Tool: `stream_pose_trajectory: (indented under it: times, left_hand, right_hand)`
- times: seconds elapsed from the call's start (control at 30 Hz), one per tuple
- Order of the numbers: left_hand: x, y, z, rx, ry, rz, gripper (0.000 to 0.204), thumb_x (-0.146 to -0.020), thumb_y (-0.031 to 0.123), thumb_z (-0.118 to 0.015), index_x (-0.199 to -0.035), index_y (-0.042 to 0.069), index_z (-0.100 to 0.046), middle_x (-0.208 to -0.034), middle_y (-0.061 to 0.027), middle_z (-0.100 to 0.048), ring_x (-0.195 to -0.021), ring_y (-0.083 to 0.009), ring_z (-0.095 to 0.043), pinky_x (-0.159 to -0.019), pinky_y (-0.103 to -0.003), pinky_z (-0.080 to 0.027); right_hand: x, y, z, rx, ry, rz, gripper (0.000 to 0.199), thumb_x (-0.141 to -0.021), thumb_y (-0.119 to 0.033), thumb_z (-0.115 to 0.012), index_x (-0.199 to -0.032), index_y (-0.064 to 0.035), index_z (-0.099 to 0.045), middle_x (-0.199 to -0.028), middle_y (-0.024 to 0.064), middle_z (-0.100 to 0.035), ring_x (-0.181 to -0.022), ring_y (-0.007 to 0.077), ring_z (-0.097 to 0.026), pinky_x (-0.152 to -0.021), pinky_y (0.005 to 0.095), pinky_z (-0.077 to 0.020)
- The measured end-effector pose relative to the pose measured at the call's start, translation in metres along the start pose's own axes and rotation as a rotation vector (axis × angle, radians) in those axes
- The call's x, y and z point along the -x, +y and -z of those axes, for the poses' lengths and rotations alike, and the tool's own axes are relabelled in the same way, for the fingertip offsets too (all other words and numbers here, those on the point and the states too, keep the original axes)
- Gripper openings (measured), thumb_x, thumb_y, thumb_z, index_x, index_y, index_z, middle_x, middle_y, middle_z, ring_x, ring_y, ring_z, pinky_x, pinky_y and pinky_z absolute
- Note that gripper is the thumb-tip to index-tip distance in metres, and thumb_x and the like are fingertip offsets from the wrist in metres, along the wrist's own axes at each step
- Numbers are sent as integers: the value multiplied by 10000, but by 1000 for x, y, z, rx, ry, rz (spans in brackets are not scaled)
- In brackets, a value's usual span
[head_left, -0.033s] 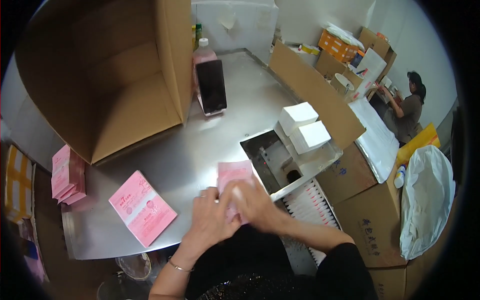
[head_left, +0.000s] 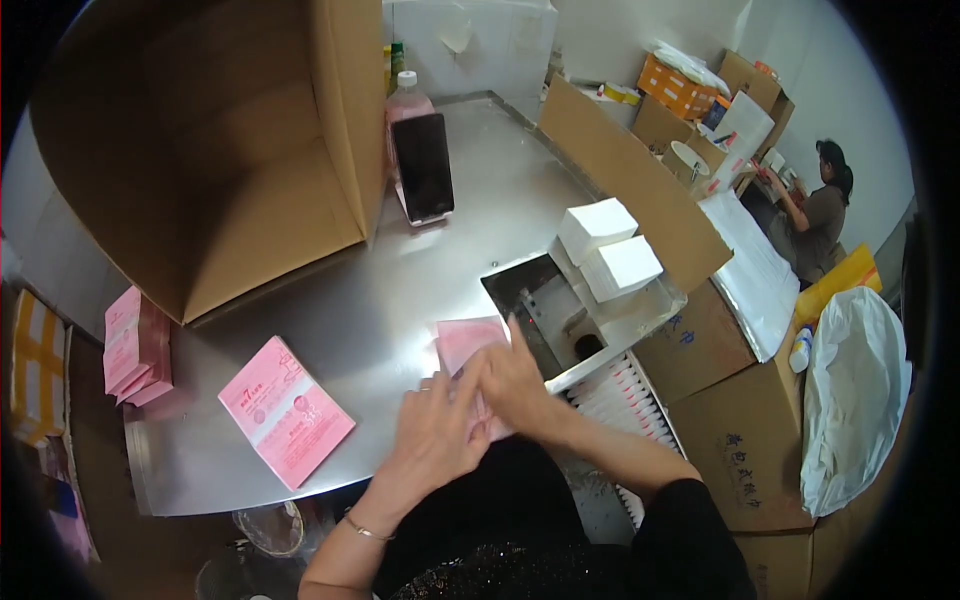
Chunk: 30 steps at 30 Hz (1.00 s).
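Both hands meet at the near edge of the worktop, working one pink packet. The left hand lies over the packet's lower part, fingers bent and closed down on it, a thin bracelet at the wrist. The right hand overlaps the left from the right side, its fingers pinching the packet's right edge, one fingertip raised. The packet's upper half shows flat and pale pink beyond the fingers; its lower part is hidden under the hands.

Just right of the hands a square recess opens in the worktop, and two white blocks sit at its far side, one behind the other. Below the recess, a carton holds a row of white and pink sachets standing on edge.

Left of the hands, apart from them, a pink stack of flat packets lies askew on the steel. Farther left, at the worktop's edge, stand pink boxes.

A large open cardboard box lies on its side across the far left of the worktop. Beside its right flap a phone leans upright, with a pink bottle right behind it.

To the right stand brown cartons and a white bag. At the far right another person sits at a separate bench.
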<state>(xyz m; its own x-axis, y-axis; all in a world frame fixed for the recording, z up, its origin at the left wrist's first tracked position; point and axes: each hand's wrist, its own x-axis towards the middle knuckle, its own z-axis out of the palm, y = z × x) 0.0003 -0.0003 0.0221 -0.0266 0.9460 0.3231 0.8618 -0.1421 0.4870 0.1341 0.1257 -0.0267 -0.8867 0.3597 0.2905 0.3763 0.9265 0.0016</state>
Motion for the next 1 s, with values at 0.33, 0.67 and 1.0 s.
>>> stream_pose_trajectory:
  times: [0.33, 0.67, 1.0]
  left_hand:
    - [52, -8, 32, -8, -32, -34, 385, -728, 50, -711, -1106, 95, -649, -923, -106, -548, -893, -299, -545, -785, -424, -414]
    - [110, -70, 83, -525, 258, 539, 261, -732, 81, -626, -984, 68, -561, -1026, -168, -529, -1046, -359, -499, -1059, -549, -295]
    - [23, -15, 17, -19, -23, -8, 378, -807, -29, -603, -1184, 1, -589, -1006, -181, -541, -945, -343, -515, -844, -440, -412]
  right_hand:
    - [10, 109, -18, 14, -329, -478, 218, -915, -85, -513, -1046, -40, -682, -779, 188, -679, -751, 392, -681, -676, 489, -548]
    - [35, 146, 49, 449, 455, -562, 149, -906, -182, -645, -913, -38, -685, -862, 110, -607, -921, 306, -575, -821, 452, -417]
    - [41, 158, 50, 174, 507, -621, 202, -860, -73, -610, -1015, 4, -714, -934, 151, -632, -958, 330, -581, -822, 454, -453]
